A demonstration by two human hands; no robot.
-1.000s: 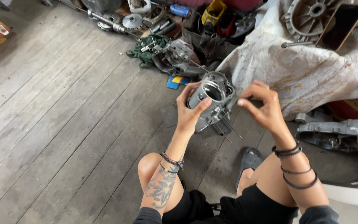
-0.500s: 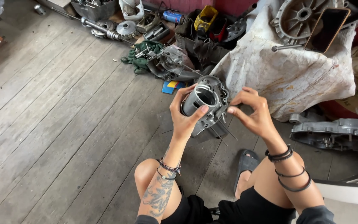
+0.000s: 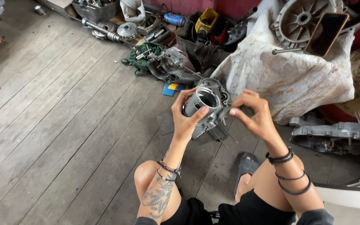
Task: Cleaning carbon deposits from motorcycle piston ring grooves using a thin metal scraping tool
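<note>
Head view: the left hand wraps its fingers around a grey cast-metal engine cylinder with a round bore, held above the grey plank floor; the right hand, fingers pinched at the cylinder's right edge, may grip something small, I cannot tell; thin studs below the cylinder could snag; a slack grip could drop it.

Floor = weathered grey wood planks, running diagonal, in even daylight w/ soft shadows. Red wall along the top edge. Metal parts clutter piled at its base, stained white cloth draped at right.
</note>
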